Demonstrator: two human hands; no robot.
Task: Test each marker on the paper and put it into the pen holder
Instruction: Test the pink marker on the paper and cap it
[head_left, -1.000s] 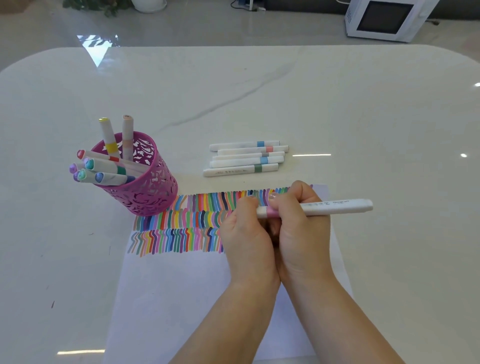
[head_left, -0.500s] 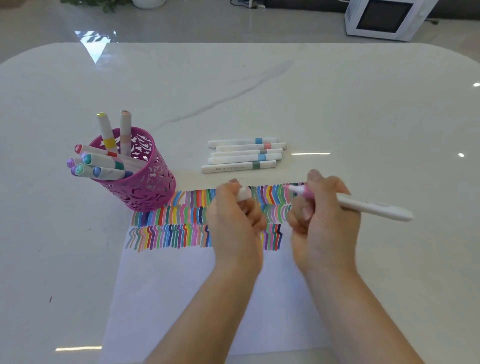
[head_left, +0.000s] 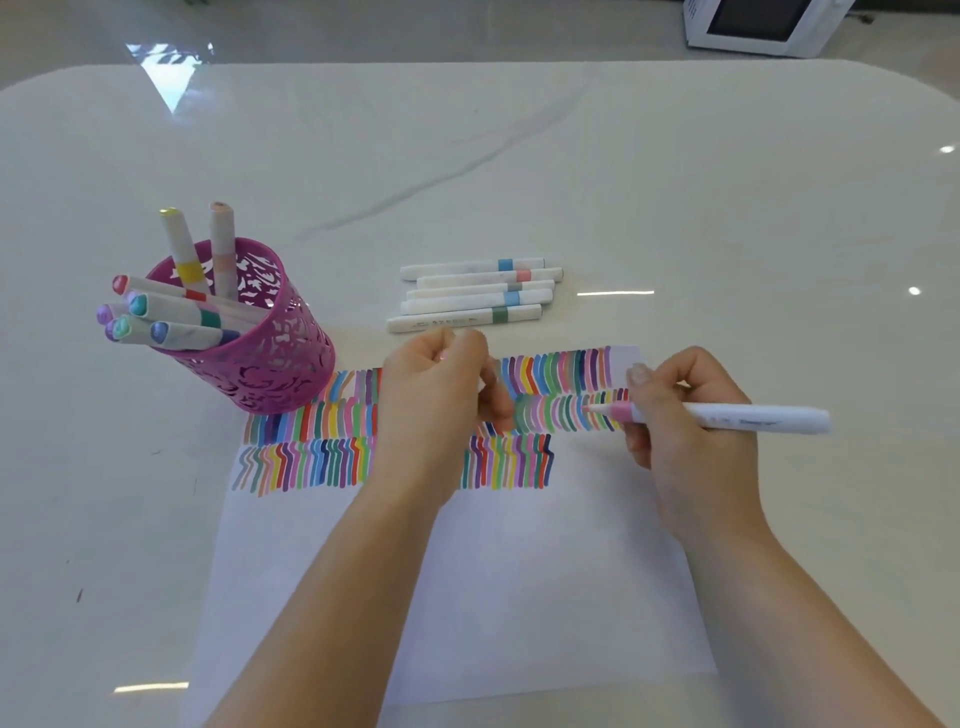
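A white sheet of paper (head_left: 519, 582) lies on the table, its top covered with rows of coloured strokes. My right hand (head_left: 680, 431) grips an uncapped white marker with a pink band (head_left: 748, 418), its tip down on the second row of strokes. My left hand (head_left: 436, 400) hovers over the strokes, fingers curled round the marker's cap, which is mostly hidden. Several capped white markers (head_left: 472, 296) lie side by side just beyond the paper. A magenta cut-out pen holder (head_left: 260, 358) at the paper's top left corner holds several markers.
The white marble-look table (head_left: 571, 171) extends far back and to both sides. A white appliance (head_left: 758, 23) stands on the floor beyond the far right edge.
The cap came off the marker and my hands moved apart. My right hand turned the marker and brought its tip down onto the paper at the right; my left hand kept the cap.
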